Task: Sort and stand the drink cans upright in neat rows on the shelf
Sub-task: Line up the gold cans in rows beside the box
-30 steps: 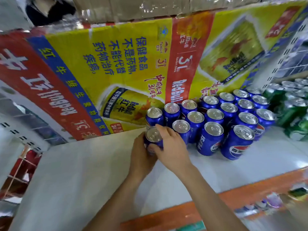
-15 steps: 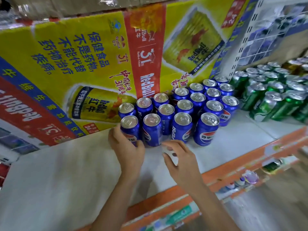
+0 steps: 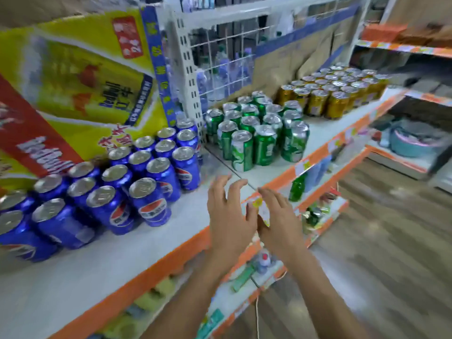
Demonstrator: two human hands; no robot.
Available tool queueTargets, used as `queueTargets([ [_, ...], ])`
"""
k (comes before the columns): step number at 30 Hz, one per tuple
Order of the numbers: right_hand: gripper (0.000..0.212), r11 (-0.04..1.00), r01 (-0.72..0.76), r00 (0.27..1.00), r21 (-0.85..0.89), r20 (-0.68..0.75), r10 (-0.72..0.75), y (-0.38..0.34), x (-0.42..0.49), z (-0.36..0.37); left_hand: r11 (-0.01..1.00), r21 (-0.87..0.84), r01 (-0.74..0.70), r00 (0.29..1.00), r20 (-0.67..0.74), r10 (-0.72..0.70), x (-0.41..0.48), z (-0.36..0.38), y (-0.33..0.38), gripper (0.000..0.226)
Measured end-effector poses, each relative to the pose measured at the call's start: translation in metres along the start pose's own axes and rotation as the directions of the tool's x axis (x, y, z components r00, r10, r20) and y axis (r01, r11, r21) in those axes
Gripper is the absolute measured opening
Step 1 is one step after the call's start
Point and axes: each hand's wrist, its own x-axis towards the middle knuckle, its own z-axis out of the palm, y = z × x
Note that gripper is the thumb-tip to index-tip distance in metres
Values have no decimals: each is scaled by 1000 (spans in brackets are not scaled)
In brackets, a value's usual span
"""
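The blue cans (image 3: 151, 201) stand upright in tight rows on the white shelf (image 3: 122, 260), at nine to ten o'clock from the hands; the green cans (image 3: 256, 133) stand grouped at twelve o'clock, the gold cans (image 3: 335, 94) at one o'clock beyond them; the left hand (image 3: 230, 216) and right hand (image 3: 278, 221) hover side by side over the shelf's orange front edge, fingers spread and slightly bent, holding nothing; a yellow carton (image 3: 85, 77) backs the blue cans at eleven o'clock.
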Motion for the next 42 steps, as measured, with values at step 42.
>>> queueTargets([
  [42,57,909,-391,916,-145,-154,370,549,335,-302,983,-143,-112,809,562,174,307,639,286,46],
])
